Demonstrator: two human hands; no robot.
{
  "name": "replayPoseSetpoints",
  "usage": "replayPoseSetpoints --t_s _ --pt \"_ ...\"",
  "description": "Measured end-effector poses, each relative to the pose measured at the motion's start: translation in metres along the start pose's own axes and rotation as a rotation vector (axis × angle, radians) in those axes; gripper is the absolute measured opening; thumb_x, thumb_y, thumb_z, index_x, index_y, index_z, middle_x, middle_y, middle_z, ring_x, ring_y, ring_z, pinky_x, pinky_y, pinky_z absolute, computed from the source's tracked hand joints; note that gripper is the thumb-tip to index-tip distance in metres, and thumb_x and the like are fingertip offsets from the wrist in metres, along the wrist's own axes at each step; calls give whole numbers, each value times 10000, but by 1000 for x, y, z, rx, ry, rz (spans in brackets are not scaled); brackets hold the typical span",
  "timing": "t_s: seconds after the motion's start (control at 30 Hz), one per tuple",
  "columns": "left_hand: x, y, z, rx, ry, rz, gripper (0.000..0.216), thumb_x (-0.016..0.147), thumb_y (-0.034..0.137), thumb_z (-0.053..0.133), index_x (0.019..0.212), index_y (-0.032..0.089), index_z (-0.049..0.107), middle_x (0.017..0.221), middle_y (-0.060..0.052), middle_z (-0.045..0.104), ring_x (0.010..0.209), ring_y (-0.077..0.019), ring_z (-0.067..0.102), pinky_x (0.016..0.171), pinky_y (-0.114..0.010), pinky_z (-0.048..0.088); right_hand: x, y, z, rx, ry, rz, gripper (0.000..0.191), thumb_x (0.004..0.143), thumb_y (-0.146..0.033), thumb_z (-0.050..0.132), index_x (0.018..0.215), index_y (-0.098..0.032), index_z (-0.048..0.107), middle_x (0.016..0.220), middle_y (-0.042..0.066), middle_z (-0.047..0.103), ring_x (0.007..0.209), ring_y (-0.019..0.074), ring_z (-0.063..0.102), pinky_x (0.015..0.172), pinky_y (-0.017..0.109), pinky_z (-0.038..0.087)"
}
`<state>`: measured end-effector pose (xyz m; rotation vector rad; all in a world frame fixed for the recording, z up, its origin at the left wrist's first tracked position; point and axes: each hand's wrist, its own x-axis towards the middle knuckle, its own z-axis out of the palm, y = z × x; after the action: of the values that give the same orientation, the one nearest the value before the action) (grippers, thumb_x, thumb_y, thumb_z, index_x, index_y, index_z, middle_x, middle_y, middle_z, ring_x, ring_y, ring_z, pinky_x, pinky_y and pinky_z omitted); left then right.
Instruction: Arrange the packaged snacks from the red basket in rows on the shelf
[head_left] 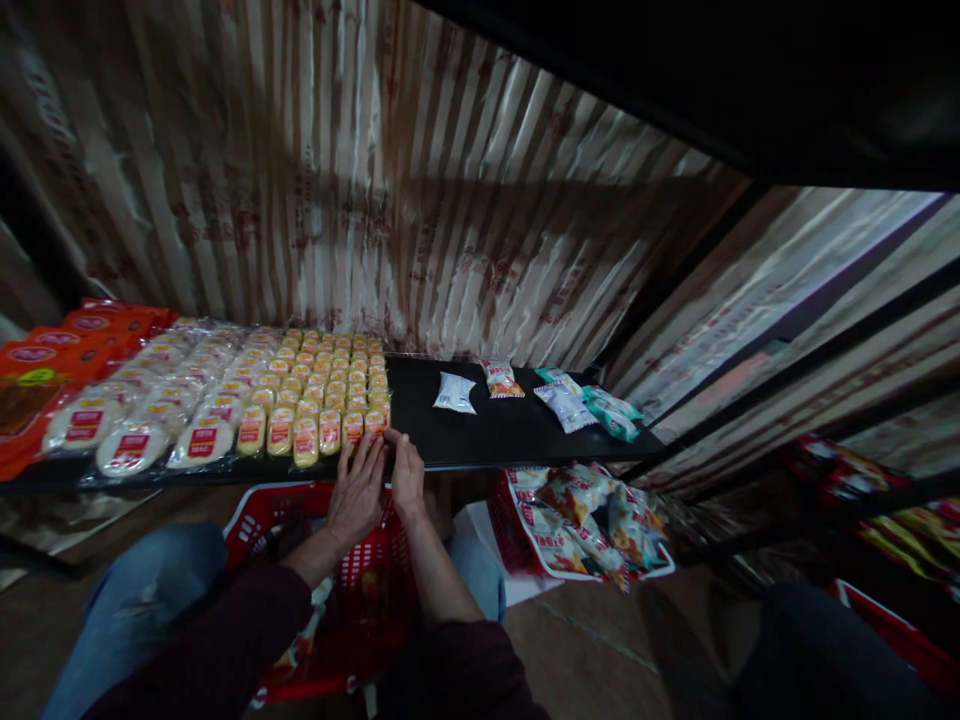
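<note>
My left hand (358,492) lies with fingers stretched out against the front row of small yellow snack packets (324,392) on the black shelf (480,435). My right hand (407,476) rests beside it at the shelf's front edge, fingers together and touching the last packet of the row. Neither hand grips anything. The yellow packets stand in several neat rows. To their left lie round white packets with red labels (142,420).
Orange packets (45,370) fill the shelf's far left. Loose white, orange and green packets (570,400) lie at its right end. A red basket (352,590) sits below between my knees. A large bag of snacks (585,525) lies on the floor to the right.
</note>
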<state>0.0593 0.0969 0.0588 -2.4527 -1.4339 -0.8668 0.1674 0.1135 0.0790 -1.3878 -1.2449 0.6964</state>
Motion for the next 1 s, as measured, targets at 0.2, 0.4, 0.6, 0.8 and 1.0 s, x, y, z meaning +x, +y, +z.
replayPoseSetpoints --t_s 0.2,0.4,0.6,0.8,1.0 --pt "-3 -13 3 -15 30 82 502 846 144 406 1335 102 509 1472 -118 396 1411 -267 273 1171 -505 116 16 10 4 79 77 39 626 908 -603 268 1173 -176 641 1237 97 638 1169 199 559 1057 370 379" --pt "-2 -18 0 -5 49 -1 514 875 232 432 1369 96 469 1494 -158 343 1436 -300 175 1159 -531 131 37 5 14 232 0 153 758 851 -706 280 1300 -160 553 1380 87 532 1302 197 473 1118 360 326" --pt "4 -18 6 19 32 0 514 838 218 468 1331 84 515 1485 -162 356 1442 -295 153 1173 -517 84 41 -1 17 219 -76 129 659 866 -686 293 1206 -235 633 1265 33 632 1243 189 536 1103 355 349" --pt "3 -21 10 1 61 -3 514 851 226 466 1347 94 498 1495 -170 330 1441 -272 171 1173 -493 109 44 1 17 209 -31 114 696 860 -683 315 1258 -184 594 1337 63 574 1297 194 478 1136 372 299" --pt "4 -22 10 -7 10 -1 539 865 270 457 1379 110 457 1509 -142 316 1441 -270 178 1175 -502 61 46 -7 21 171 -119 44 664 877 -671 281 1251 -222 597 1360 22 555 1318 175 450 1145 335 283"
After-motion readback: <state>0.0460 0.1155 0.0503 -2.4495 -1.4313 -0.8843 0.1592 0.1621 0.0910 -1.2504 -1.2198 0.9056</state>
